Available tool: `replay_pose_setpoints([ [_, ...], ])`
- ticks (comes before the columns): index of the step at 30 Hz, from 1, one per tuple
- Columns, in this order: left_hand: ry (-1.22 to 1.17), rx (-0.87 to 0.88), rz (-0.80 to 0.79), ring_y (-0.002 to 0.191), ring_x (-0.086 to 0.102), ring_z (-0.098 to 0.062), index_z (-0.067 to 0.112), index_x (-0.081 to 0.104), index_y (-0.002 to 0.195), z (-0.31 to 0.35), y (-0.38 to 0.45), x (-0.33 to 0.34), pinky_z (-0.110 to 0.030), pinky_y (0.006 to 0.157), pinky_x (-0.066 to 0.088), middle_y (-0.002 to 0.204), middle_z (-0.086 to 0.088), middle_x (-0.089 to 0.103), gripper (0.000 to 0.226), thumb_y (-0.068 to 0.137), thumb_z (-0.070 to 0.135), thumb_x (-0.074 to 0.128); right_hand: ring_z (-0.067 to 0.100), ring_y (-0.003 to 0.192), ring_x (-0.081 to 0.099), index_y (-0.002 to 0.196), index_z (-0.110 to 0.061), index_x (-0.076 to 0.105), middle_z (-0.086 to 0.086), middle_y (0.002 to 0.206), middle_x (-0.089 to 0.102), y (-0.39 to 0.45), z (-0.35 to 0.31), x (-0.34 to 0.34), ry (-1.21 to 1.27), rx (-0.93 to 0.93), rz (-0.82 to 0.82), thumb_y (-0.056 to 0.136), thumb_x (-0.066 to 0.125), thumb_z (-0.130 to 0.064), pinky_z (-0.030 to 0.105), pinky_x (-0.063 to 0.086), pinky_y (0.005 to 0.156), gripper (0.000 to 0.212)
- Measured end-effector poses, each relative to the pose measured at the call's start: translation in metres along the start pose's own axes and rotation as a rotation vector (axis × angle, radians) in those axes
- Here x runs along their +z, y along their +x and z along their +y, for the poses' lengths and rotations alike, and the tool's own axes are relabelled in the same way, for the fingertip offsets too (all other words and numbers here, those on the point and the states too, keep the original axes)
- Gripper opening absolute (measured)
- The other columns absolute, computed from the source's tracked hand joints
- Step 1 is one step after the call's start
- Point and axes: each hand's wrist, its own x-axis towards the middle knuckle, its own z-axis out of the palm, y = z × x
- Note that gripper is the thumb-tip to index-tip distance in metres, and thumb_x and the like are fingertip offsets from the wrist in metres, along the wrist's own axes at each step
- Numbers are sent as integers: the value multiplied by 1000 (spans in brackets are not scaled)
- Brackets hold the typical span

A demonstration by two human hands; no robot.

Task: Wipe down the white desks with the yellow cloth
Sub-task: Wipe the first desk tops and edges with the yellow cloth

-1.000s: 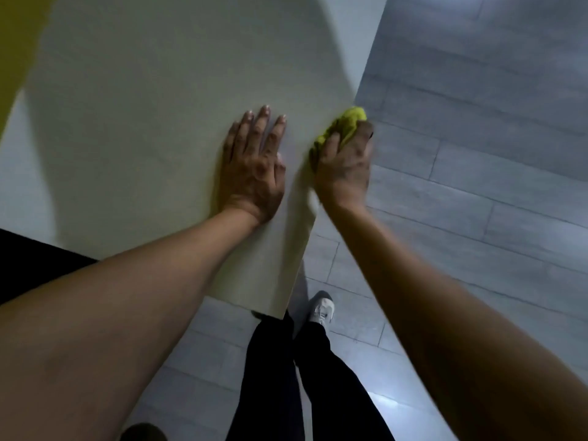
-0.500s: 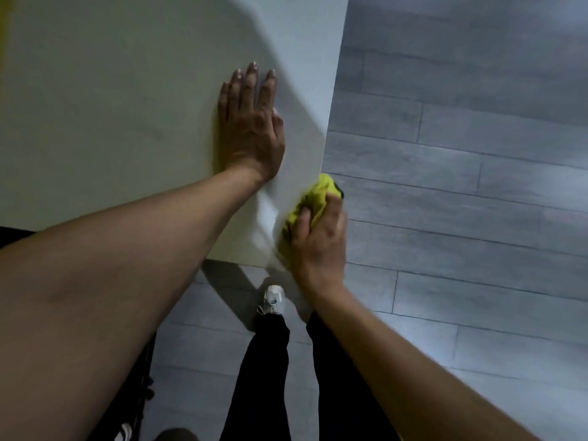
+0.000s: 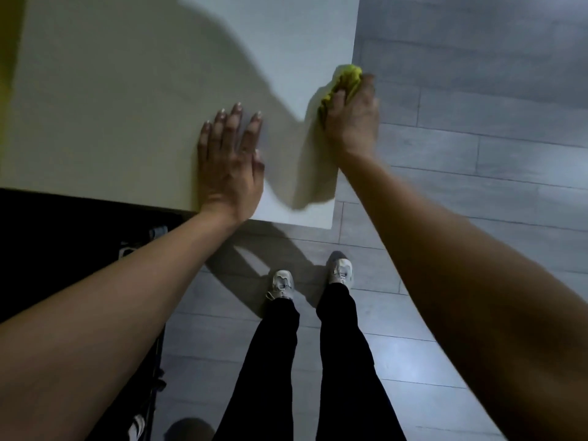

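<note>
A white desk [image 3: 133,90] fills the upper left of the head view, with its right edge running down to a near corner. My right hand [image 3: 353,119] is shut on the bunched yellow cloth [image 3: 345,79] and presses it against the desk's right edge. The cloth pokes out beyond my fingers. My left hand [image 3: 230,160] lies flat on the desktop near the front edge, fingers spread, holding nothing.
Grey plank floor [image 3: 477,154] lies to the right of and below the desk. My legs in black trousers and pale shoes [image 3: 281,284] stand just in front of the desk corner. A dark object, perhaps a chair [image 3: 63,237], sits under the desk at left.
My right hand has slid the cloth along the desk's right edge, from near the front corner to farther away. My left hand stays flat on the desktop.
</note>
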Motion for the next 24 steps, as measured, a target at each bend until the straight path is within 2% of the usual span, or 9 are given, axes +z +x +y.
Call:
replay_pose_setpoints([
  [5,-28,-40,-18,157,20,-31,24,30,162,2,4,0,-45,129,7,171,-9,23,60,102,32,30,32,100,52,135,-8,43,19,115,54,-126,53,3,-2,-73,43,99,46,-22,36,40,78,39],
  [7,-32,-37,-24,158,19,-31,25,29,163,0,1,1,-45,129,7,171,-8,22,60,103,32,30,29,98,52,136,-9,43,18,114,53,-179,72,6,0,-45,50,99,48,-22,38,44,79,39],
  [9,-32,-34,-11,157,20,-31,24,31,162,0,1,2,-45,129,7,170,-9,24,60,103,31,31,29,103,53,140,-9,41,18,118,53,-205,85,9,9,1,31,98,52,-19,34,41,84,45],
  [12,-42,-30,10,157,22,-32,23,32,162,2,1,3,-46,129,9,170,-10,26,60,103,30,32,30,109,52,142,-6,41,18,125,52,-199,94,9,20,45,1,95,56,-13,33,39,88,50],
  [15,-41,-31,48,155,26,-34,22,36,160,2,1,5,-47,128,12,168,-11,30,59,102,30,34,20,101,50,140,-9,43,13,120,53,-194,97,-3,41,-45,-30,94,56,-11,39,47,85,48],
  [19,-42,-36,74,153,30,-35,22,40,158,5,1,6,-47,128,15,166,-12,34,57,101,27,39,19,99,54,136,-16,45,7,116,53,-187,95,-31,149,-171,61,94,53,-18,32,47,81,44],
  [21,-36,-40,69,153,31,-34,22,40,158,5,2,5,-46,128,15,165,-12,35,57,101,27,39,20,103,54,136,-14,47,8,117,54,-166,84,-42,175,-324,148,96,54,-21,24,45,86,41],
  [24,-38,-49,54,153,30,-33,23,39,158,5,3,5,-45,128,15,166,-12,34,58,100,29,36,22,108,51,138,-13,49,10,122,54,-118,61,-44,10,-592,146,100,55,-29,28,41,93,42],
])
